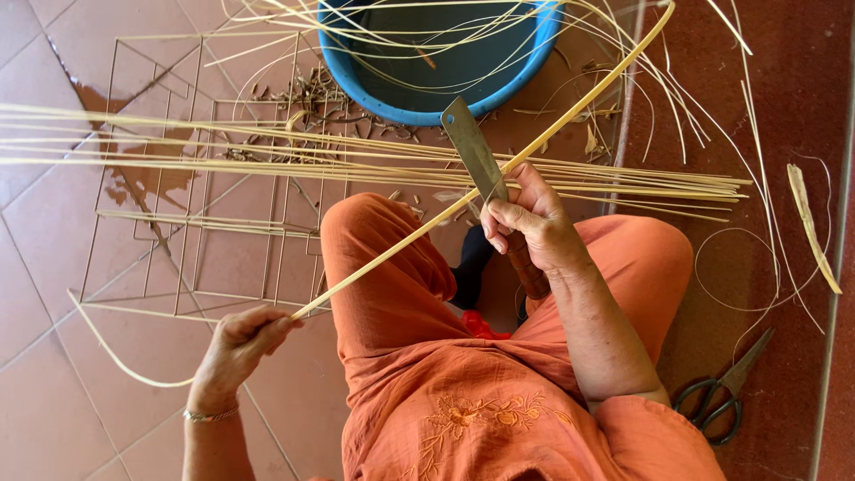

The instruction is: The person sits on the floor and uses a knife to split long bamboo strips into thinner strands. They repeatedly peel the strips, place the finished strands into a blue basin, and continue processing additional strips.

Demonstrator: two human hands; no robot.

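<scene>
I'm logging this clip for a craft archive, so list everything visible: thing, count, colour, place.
cane strip: one, pale yellow, long, running from the left hand up past the blade to the top right.
knife: one, grey flat blade, brown handle, in the right hand, blade against the strip.
basin: one, blue, top centre on the floor.
loose cane strips: many, pale yellow, lying across the floor left to right.
wire frame: one, pale, on the tiles at left.
shavings: many, brown, beside the basin.
scissors: one pair, black handles, lower right floor.
wet patch: one, dark, left tiles.
bracelet: one, silver, left wrist.
clothing: orange.
left hand: grips the strip's lower end.
right hand: grips the knife.
</scene>
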